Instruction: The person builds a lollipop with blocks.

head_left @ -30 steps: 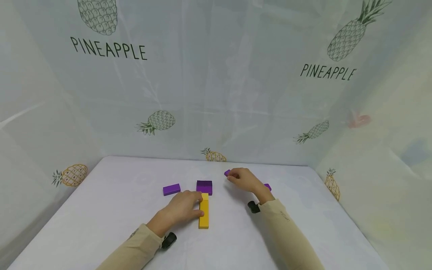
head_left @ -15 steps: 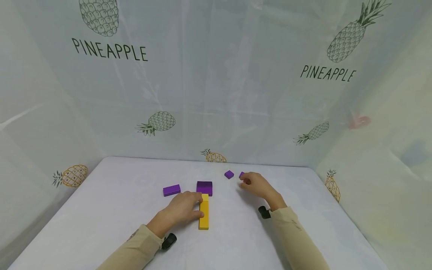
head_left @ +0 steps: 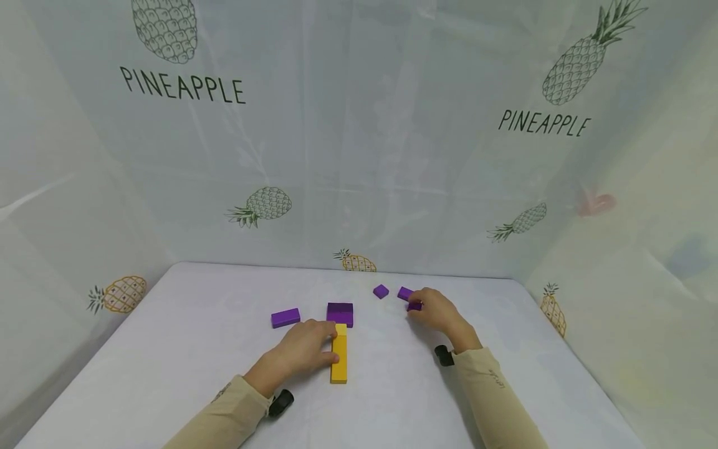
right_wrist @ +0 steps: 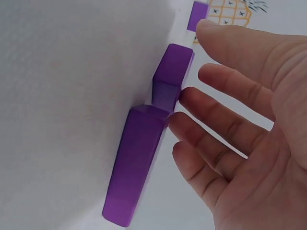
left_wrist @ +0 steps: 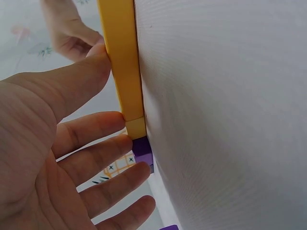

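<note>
My left hand lies against the side of a long yellow block. In the left wrist view its thumb touches that block, and its spread fingers reach along a small yellow block and a purple block in line beyond. My right hand is at two purple blocks lying end to end. The right wrist view shows its relaxed fingers beside the joint between the shorter block and the longer block, with the thumb apart from both.
A small purple block, turned cornerwise, lies further back on the white table. Another purple block lies left of the middle. A white cloth printed with pineapples rises behind the table.
My right hand has moved right, away from the small cornerwise block, and slightly nearer to me, uncovering the shorter purple block. My left hand stays at the yellow blocks.
</note>
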`<action>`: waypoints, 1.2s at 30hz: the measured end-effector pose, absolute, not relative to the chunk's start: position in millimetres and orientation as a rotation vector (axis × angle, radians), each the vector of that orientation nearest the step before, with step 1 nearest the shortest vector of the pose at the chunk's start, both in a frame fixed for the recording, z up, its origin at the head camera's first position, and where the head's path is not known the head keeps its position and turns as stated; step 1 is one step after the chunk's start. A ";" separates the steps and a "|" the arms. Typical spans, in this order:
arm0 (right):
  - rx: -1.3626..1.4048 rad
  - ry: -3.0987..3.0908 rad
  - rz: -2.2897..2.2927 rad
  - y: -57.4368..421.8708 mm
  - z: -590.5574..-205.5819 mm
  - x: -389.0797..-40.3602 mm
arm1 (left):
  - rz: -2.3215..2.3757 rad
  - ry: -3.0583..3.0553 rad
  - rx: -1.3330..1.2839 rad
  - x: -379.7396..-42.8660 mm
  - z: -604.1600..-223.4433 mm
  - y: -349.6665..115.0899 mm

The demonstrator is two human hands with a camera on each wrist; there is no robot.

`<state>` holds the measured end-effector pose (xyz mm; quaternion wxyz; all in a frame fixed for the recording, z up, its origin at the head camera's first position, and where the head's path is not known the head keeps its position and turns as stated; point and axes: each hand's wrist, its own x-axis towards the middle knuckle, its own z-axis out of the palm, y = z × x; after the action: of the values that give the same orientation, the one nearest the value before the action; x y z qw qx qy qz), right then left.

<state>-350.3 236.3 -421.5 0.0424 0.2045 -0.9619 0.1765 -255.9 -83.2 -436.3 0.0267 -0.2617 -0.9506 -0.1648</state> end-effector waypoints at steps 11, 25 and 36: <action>0.553 -2.969 0.543 243.1 -427.1 -350.9 | -0.519 -2.954 -0.798 -256.1 -437.1 -82.8; 0.496 -3.026 0.534 272.2 -425.2 -344.1 | -0.503 -2.956 -0.785 -259.6 -439.6 -82.7; 0.497 -3.053 0.545 289.3 -427.9 -339.4 | -0.500 -2.959 -0.782 -257.9 -439.4 -82.0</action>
<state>-339.4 289.3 -427.9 0.0006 0.1582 -0.9721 0.1734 -257.9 -82.0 -439.4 0.0203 -0.2523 -0.9539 -0.1612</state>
